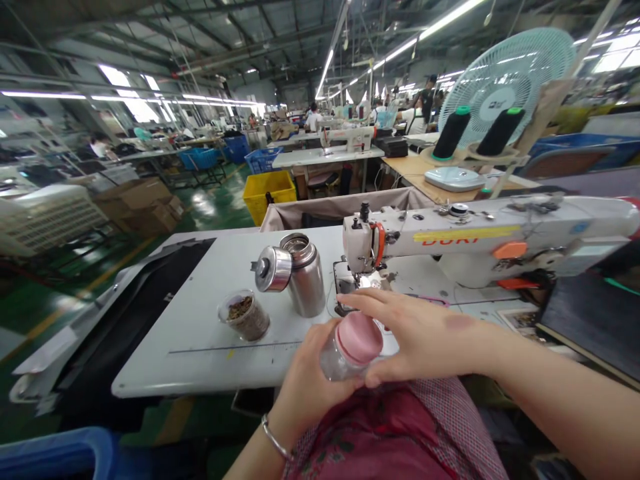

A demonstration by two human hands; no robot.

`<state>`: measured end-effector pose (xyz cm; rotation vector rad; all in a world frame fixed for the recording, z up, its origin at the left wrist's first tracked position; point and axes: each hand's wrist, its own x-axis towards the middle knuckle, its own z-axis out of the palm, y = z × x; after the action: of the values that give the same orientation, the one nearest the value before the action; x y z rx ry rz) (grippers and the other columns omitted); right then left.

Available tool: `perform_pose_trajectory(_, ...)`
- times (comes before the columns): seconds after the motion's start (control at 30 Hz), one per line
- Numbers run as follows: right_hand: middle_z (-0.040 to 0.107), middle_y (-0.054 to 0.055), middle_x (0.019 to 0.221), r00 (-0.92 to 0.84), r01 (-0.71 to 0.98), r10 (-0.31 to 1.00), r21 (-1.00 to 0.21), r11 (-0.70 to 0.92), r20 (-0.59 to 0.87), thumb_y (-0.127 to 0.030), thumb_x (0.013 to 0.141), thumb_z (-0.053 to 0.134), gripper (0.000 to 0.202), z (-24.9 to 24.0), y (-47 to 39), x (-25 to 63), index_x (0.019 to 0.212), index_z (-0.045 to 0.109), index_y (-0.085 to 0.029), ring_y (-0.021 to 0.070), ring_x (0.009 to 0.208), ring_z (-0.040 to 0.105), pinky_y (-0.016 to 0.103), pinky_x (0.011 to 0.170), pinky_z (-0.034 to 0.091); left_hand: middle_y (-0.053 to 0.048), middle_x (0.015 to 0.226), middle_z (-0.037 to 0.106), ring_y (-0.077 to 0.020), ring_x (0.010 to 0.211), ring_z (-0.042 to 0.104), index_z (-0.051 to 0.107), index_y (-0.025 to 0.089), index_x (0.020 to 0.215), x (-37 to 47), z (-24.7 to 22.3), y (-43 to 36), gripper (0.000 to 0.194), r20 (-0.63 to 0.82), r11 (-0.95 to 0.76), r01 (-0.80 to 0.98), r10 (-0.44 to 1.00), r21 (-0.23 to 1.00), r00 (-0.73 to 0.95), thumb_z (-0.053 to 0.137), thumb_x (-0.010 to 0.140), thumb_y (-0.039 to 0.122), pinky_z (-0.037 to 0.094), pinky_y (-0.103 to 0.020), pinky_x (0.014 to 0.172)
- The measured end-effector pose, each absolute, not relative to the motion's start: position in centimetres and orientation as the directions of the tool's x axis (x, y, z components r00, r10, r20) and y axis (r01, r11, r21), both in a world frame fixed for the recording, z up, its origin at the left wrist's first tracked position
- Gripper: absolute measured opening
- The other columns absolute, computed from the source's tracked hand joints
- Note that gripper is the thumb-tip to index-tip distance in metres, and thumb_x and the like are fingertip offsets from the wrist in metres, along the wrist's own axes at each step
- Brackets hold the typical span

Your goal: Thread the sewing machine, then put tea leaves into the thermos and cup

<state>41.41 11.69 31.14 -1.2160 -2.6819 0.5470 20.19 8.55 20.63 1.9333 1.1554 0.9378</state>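
My left hand [313, 373] is wrapped round a clear jar [333, 360] with a pink lid [359, 338], held over the table's front edge. Fingers apart, my right hand [395, 330] curves around the right side of the lid, its thumb low beside the jar. Behind the jar stands a steel flask [307, 280], its mouth uncovered. A steel cap [273, 269] is tilted against the flask's left side. Further left, an open clear container [247, 318] holds dry brown bits.
A sewing machine [430, 240] fills the right of the white table [200, 370]. Black fabric [135, 320] hangs at the left edge. Beyond are a yellow bin [270, 193], black thread cones [453, 133] and a fan [505, 87]. People work at the back.
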Motion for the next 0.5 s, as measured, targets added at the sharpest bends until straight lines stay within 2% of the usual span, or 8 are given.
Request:
perform_pose_trajectory(0.03,0.053,0.011,0.134,-0.684,0.665,0.729,-0.398,0.632,0.014,-0.052,0.076,0.074,0.086,31.1,11.6,41.6,0.147,0.036,-0.022,0.0266,0.117,0.054,0.037,0.097,0.045,-0.004,0.127,0.054,-0.0248,0.116,0.053,0.042,0.029,0.133,20.3,20.7,8.6,0.078,0.238,-0.373,0.418,0.91,0.828,0.34,0.082,0.067,0.029,0.043,-0.041,0.101)
perform_pose_trajectory(0.1,0.062,0.009,0.12,-0.644,0.713,0.765,-0.368,0.597,-0.008,-0.048,0.079,0.072,0.07,31.0,11.5,41.7,0.138,0.047,-0.021,0.0258,0.106,0.06,0.036,0.089,0.049,-0.004,0.127,0.054,-0.0247,0.116,0.052,0.042,0.03,0.133,20.4,20.7,8.7,0.079,0.248,-0.379,0.423,0.91,0.823,0.332,0.083,0.065,0.026,0.043,-0.041,0.102)
perform_pose_trajectory(0.13,0.066,0.009,0.105,-0.59,0.769,0.806,-0.334,0.545,-0.042,-0.054,0.081,0.069,0.059,31.0,11.4,41.7,0.126,0.056,-0.018,0.0267,0.093,0.063,0.038,0.08,0.051,-0.003,0.127,0.054,-0.0245,0.116,0.052,0.043,0.03,0.133,20.5,20.7,8.6,0.079,0.245,-0.377,0.421,0.91,0.825,0.334,0.083,0.065,0.026,0.043,-0.041,0.101)
perform_pose_trajectory(0.2,0.067,0.009,0.087,-0.511,0.836,0.855,-0.281,0.472,-0.085,-0.069,0.077,0.064,0.062,30.8,11.3,41.7,0.108,0.062,-0.015,0.0281,0.077,0.064,0.039,0.068,0.05,-0.003,0.126,0.055,-0.024,0.114,0.053,0.043,0.03,0.133,20.7,20.6,8.5,0.077,0.229,-0.363,0.411,0.912,0.836,0.339,0.082,0.067,0.028,0.044,-0.041,0.1)
perform_pose_trajectory(0.3,0.061,0.012,0.12,-0.622,0.749,0.783,-0.295,0.593,-0.008,-0.063,0.071,0.073,0.081,30.9,11.1,42.0,0.135,0.05,-0.019,0.0299,0.103,0.061,0.04,0.085,0.05,-0.003,0.129,0.054,-0.0243,0.116,0.053,0.041,0.03,0.134,21.0,20.5,8.3,0.078,0.235,-0.353,0.394,0.919,0.848,0.317,0.082,0.067,0.031,0.043,-0.042,0.102)
perform_pose_trajectory(0.37,0.059,0.011,0.126,-0.653,0.724,0.757,-0.276,0.632,0.023,-0.054,0.073,0.076,0.084,31.2,11.1,42.2,0.143,0.042,-0.023,0.0289,0.109,0.059,0.038,0.09,0.048,-0.002,0.129,0.053,-0.0237,0.118,0.052,0.041,0.031,0.134,21.1,20.5,8.2,0.08,0.24,-0.356,0.395,0.919,0.847,0.314,0.083,0.066,0.029,0.042,-0.041,0.103)
perform_pose_trajectory(0.43,0.068,0.01,0.099,-0.571,0.811,0.819,-0.197,0.552,-0.054,-0.063,0.081,0.064,0.06,31.6,11.1,42.2,0.123,0.06,-0.02,0.0302,0.089,0.065,0.04,0.077,0.05,-0.001,0.129,0.053,-0.0226,0.117,0.052,0.041,0.032,0.134,21.1,20.5,8.1,0.081,0.235,-0.357,0.397,0.916,0.846,0.324,0.084,0.065,0.026,0.042,-0.04,0.103)
perform_pose_trajectory(0.5,0.066,0.01,0.075,-0.463,0.885,0.879,-0.122,0.45,-0.115,-0.076,0.083,0.048,0.062,32.0,11.2,42.3,0.095,0.067,-0.018,0.0305,0.07,0.065,0.04,0.065,0.048,-0.001,0.129,0.053,-0.0223,0.117,0.052,0.04,0.033,0.134,21.2,20.6,8.1,0.082,0.229,-0.352,0.396,0.918,0.848,0.325,0.084,0.064,0.025,0.043,-0.04,0.102)
